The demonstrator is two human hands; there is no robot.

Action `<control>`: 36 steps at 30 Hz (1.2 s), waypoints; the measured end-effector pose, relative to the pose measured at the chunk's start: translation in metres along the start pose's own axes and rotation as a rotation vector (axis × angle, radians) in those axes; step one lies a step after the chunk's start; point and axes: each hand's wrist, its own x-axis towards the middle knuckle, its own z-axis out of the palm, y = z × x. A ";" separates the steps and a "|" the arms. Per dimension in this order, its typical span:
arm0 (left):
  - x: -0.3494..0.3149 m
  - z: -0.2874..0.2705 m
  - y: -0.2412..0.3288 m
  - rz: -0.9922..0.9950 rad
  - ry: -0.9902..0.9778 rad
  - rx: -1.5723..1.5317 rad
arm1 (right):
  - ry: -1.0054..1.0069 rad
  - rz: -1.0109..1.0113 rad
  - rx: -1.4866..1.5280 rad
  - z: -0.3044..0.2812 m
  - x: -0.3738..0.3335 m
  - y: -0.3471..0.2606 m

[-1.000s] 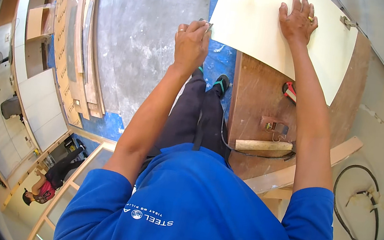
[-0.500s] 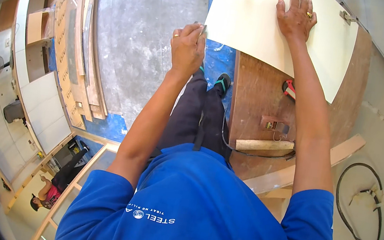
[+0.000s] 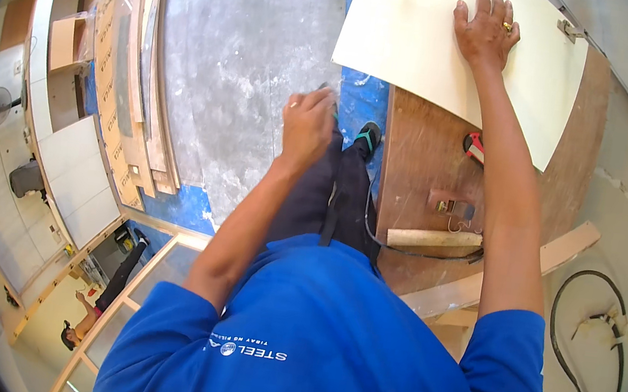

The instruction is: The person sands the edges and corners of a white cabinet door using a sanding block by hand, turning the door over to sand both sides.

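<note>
My right hand (image 3: 484,37) lies flat on a pale cream panel (image 3: 406,38), fingers spread, a ring on one of them. A metal hinge (image 3: 570,30) is fixed near the panel's far right edge. The panel rests on a brown wooden tabletop (image 3: 422,155) and overhangs its left side. My left hand (image 3: 308,128) is closed in the air, just off the panel's near left corner. What its fingers hold is small, dark and partly hidden, so I cannot make it out.
On the tabletop lie a red-and-black tool (image 3: 475,146), a small wooden block with metal (image 3: 451,206) and a wooden rod (image 3: 433,239) beside a black cable. Long boards (image 3: 152,71) lie at left. Another person (image 3: 78,328) is at the lower left, near a framed panel.
My left hand has come down and slightly right, away from the panel's left edge. The right hand stays on the panel. The person at lower left has shifted position.
</note>
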 end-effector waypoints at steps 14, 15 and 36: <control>0.059 -0.004 -0.029 -0.446 0.056 -1.026 | 0.035 -0.014 0.000 0.002 0.003 0.001; 0.063 -0.007 -0.025 -0.610 0.002 -1.203 | 0.029 -0.008 -0.002 0.001 0.004 0.001; 0.150 -0.005 -0.103 -0.401 -0.827 -1.079 | 0.309 -0.001 0.513 -0.018 -0.109 -0.102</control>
